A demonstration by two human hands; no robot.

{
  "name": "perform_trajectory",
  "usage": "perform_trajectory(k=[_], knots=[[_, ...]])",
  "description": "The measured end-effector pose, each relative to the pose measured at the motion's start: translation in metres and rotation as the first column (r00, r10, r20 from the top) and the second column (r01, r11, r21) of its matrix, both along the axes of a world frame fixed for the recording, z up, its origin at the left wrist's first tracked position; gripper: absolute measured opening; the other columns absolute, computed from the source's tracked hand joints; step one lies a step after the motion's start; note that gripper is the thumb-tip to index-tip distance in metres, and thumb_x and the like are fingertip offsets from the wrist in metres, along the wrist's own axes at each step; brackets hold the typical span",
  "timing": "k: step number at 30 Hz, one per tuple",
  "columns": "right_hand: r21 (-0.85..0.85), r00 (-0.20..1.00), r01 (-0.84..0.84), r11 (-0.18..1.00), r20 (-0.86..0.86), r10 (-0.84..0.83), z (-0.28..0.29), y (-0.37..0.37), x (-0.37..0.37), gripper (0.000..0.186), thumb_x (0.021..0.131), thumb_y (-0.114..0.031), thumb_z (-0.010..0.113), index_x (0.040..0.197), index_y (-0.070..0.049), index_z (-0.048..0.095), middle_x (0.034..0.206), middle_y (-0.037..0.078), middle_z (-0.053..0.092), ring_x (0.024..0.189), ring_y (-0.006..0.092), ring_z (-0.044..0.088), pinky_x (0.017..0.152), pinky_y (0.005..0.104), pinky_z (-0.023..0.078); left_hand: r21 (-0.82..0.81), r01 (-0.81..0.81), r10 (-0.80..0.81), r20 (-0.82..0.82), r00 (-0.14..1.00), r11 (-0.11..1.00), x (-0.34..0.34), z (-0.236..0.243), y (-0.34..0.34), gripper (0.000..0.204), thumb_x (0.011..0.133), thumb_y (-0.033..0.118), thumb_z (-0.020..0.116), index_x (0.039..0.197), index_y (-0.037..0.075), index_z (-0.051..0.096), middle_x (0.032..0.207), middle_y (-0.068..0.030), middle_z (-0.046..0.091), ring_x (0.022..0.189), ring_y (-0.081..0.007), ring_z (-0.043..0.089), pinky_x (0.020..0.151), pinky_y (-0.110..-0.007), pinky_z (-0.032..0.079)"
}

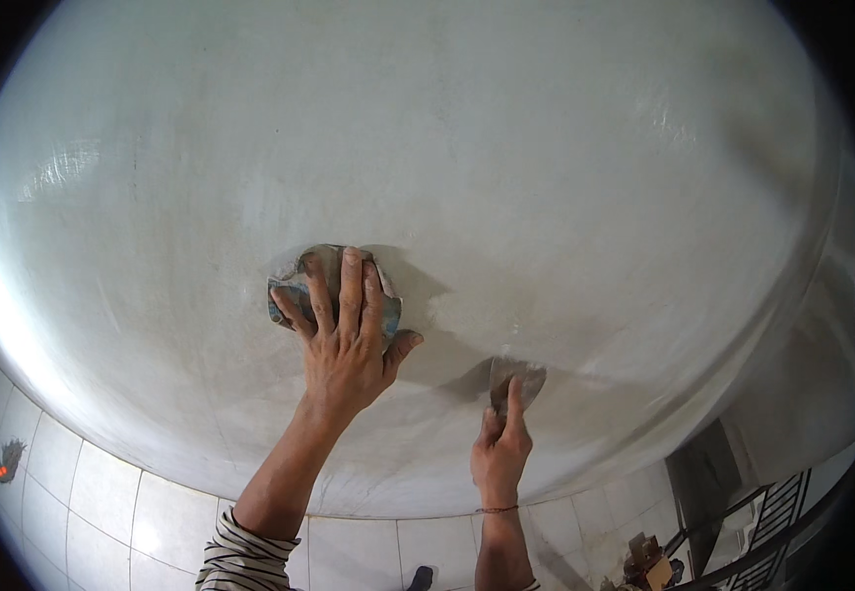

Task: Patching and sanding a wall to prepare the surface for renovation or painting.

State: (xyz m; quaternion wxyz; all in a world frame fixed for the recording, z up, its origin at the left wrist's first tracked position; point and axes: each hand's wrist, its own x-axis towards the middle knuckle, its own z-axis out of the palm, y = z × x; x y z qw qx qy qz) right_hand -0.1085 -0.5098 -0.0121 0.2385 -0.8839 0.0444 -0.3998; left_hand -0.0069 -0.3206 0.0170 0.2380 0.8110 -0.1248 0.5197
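Note:
My left hand (341,340) presses a crumpled grey rag (288,295) with blue patches against the pale wall (467,177). Its fingers are spread over the rag, the thumb out to the right, and the hand holds it there. Lower and to the right, my right hand (502,453) is closed around a putty knife (531,378), index finger stretched along its broad blade. The blade lies at the wall surface; its handle is hidden in my fist. Darker, smeared patches show on the wall around both hands.
White floor tiles (354,552) run along the foot of the wall. A dark shoe tip (422,578) shows at the bottom. On the lower right are a black metal railing (780,517) and a small pile of brown objects (649,563). A grey tuft (12,456) lies far left.

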Motion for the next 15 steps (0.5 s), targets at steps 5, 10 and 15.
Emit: perform_trajectory(k=[5, 10, 15], knots=[[-0.039, 0.997, -0.060, 0.997, 0.040, 0.062, 0.005, -0.001, -0.001, 0.048, 0.089, -0.006, 0.052, 0.135, -0.004, 0.039, 0.114, 0.024, 0.058, 0.098, 0.0367, 0.060, 0.080, 0.0375, 0.049, 0.004, -0.037, 0.037, 0.014, 0.999, 0.999, -0.005, 0.001, 0.005, 0.081, 0.084, 0.062, 0.043, 0.138, 0.001, 0.034, 0.149, -0.0135, 0.021, 0.136, -0.0459, 0.009, 0.100, -0.071, -0.004], [0.026, 0.992, -0.122, 0.992, 0.005, 0.122, 0.037, 0.008, 0.000, 0.052, 0.086, -0.008, 0.056, 0.135, -0.004, 0.038, 0.115, 0.022, 0.057, 0.095, 0.0382, 0.058, 0.080, 0.0417, 0.048, 0.015, -0.056, 0.056, 0.036, 0.998, 0.998, -0.007, 0.007, 0.010, 0.081, 0.084, 0.061, 0.045, 0.137, 0.002, 0.035, 0.149, -0.0132, 0.022, 0.136, -0.0467, 0.011, 0.099, -0.072, -0.003], [-0.083, 1.000, -0.028, 0.996, -0.001, 0.028, 0.005, -0.004, -0.006, 0.053, 0.086, -0.008, 0.056, 0.136, -0.007, 0.039, 0.109, 0.022, 0.058, 0.091, 0.0380, 0.059, 0.078, 0.0421, 0.048, -0.001, -0.047, 0.047, 0.039, 0.998, 0.999, -0.004, -0.005, 0.002, 0.080, 0.084, 0.062, 0.044, 0.138, 0.002, 0.034, 0.149, -0.0137, 0.020, 0.136, -0.0475, 0.009, 0.098, -0.072, -0.005]])
